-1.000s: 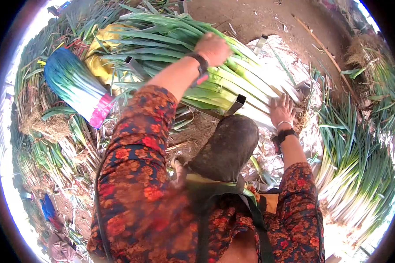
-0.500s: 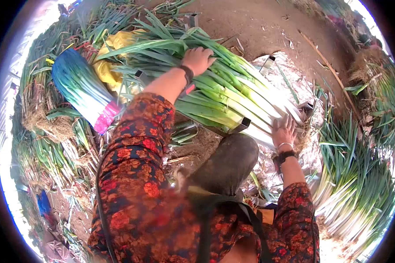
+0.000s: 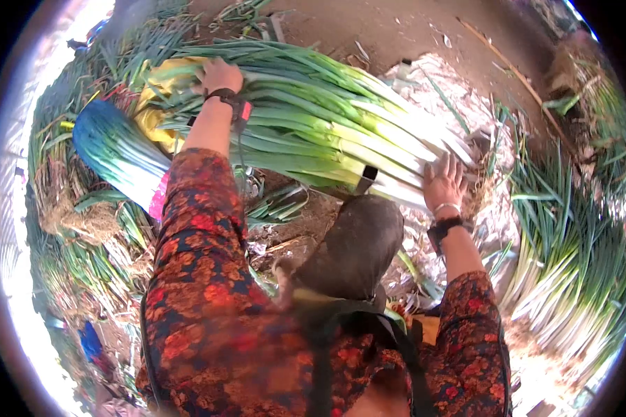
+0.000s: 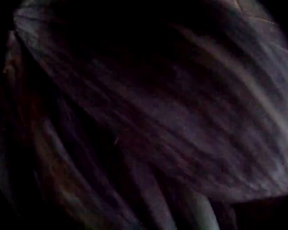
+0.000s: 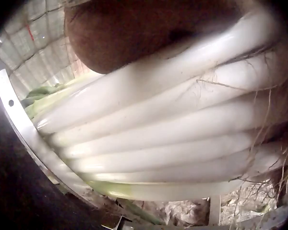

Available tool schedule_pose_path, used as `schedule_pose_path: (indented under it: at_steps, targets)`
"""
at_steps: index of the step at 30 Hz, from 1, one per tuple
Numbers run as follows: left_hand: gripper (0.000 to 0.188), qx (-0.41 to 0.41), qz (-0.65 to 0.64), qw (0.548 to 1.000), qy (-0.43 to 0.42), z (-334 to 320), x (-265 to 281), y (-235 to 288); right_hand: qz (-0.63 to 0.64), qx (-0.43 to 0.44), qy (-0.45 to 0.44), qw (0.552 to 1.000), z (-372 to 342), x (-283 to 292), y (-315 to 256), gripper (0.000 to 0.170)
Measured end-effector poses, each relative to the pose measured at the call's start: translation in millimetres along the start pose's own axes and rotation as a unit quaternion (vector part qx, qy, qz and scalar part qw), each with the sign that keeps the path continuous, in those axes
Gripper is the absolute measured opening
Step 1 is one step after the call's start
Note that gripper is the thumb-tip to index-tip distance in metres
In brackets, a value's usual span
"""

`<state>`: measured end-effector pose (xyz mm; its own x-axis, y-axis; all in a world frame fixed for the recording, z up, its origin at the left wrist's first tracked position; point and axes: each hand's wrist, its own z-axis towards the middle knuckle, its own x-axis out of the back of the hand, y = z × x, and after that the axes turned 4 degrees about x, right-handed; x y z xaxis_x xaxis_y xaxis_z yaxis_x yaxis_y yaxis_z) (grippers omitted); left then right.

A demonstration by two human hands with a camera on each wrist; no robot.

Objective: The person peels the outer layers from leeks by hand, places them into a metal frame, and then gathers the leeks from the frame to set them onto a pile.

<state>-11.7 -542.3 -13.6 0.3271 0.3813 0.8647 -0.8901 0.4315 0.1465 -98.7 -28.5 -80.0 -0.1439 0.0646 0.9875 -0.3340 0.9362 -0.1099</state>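
Observation:
A thick bundle of long green onions (image 3: 306, 132) lies in a metal frame, green leaves to the left and white stalks to the right. My left hand (image 3: 219, 76) is on the leaf ends beside a yellow bag (image 3: 163, 76); its fingertips are hidden among the leaves. The left wrist view is dark and blurred. My right hand (image 3: 445, 186) rests on the white stalks near the root end, fingers straight and slightly spread. In the right wrist view the white stalks (image 5: 153, 129) lie side by side under the palm, thin roots at right.
A frame post (image 3: 366, 179) rises at the bundle's near side, by a dark-covered knee (image 3: 358, 243). A blue-wrapped bundle of onions (image 3: 118, 149) lies at left. Loose green onions (image 3: 563, 243) are heaped at right. A thin stick (image 3: 515, 73) lies on the bare soil.
My left hand has slid leftward along the leaves from the bundle's middle to the leaf ends, and the leaves lie straighter. The right hand has stayed on the white stalks.

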Motion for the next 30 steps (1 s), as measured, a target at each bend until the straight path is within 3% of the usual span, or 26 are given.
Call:
schedule_pose_path:
  at_steps: [2, 4, 6, 7, 8, 10, 14, 16, 17, 20, 21, 22, 24, 26, 27, 30]
  targets:
    - [0.027, -0.125, -0.064, 0.989, 0.056, -14, 45, 26, -0.007, 0.002, -0.005, 1.0, 1, -2, 2, 0.071]
    - [0.022, -0.284, -0.184, 0.939, 0.062, -31, 69, 60, 0.005, 0.01, 0.01, 1.0, 0, -3, 3, 0.071]
    - [0.02, -0.45, -0.23, 0.862, 0.032, -82, 84, 92, 0.007, 0.003, 0.003, 1.0, 3, -6, 4, 0.072]
    - [0.02, -0.48, -0.213, 0.85, -0.044, -108, 85, 106, 0.019, 0.004, 0.006, 1.0, 4, -6, 3, 0.072]
    - [0.023, -0.469, -0.252, 0.834, -0.147, -133, 68, 112, 0.029, 0.002, 0.006, 1.0, 2, -7, 5, 0.072]
    - [0.027, -0.485, -0.1, 0.86, -0.125, -166, 48, 104, 0.017, 0.003, 0.008, 1.0, 2, -7, 4, 0.072]
    - [0.027, -0.492, -0.113, 0.849, -0.156, -156, 46, 111, -0.025, -0.011, -0.047, 0.999, 3, 18, -10, 0.067]
    - [0.023, -0.517, -0.12, 0.836, -0.141, -155, 40, 96, -0.095, 0.027, -0.033, 0.995, 4, -7, 2, 0.065]
    - [0.023, -0.507, -0.113, 0.838, -0.168, -156, 45, 93, -0.033, 0.026, -0.043, 0.998, -2, 8, 1, 0.065]
    - [0.018, -0.538, -0.154, 0.819, -0.129, -146, 16, 97, 0.1, 0.019, -0.071, 0.992, -3, 12, 8, 0.065]
    - [0.019, -0.53, -0.163, 0.813, -0.179, -139, 10, 101, 0.059, 0.041, -0.091, 0.993, -11, 36, 1, 0.068]
    - [0.021, -0.506, -0.13, 0.834, -0.177, -145, 27, 105, 0.067, 0.005, -0.034, 0.997, 4, 4, 3, 0.069]
    - [0.025, -0.485, -0.09, 0.849, -0.19, -150, 46, 109, 0.086, 0.015, 0.004, 0.996, 2, 0, 7, 0.07]
    - [0.032, -0.465, -0.087, 0.824, -0.311, -130, 50, 121, 0.121, 0.045, 0.055, 0.99, -6, -1, 17, 0.069]
    - [0.035, -0.467, -0.085, 0.792, -0.384, -120, 56, 134, 0.147, 0.076, 0.066, 0.984, -9, 0, 20, 0.065]
    - [0.032, -0.41, -0.35, 0.77, -0.341, -128, 74, 173, 0.241, 0.178, 0.159, 0.941, -52, -4, 31, 0.048]
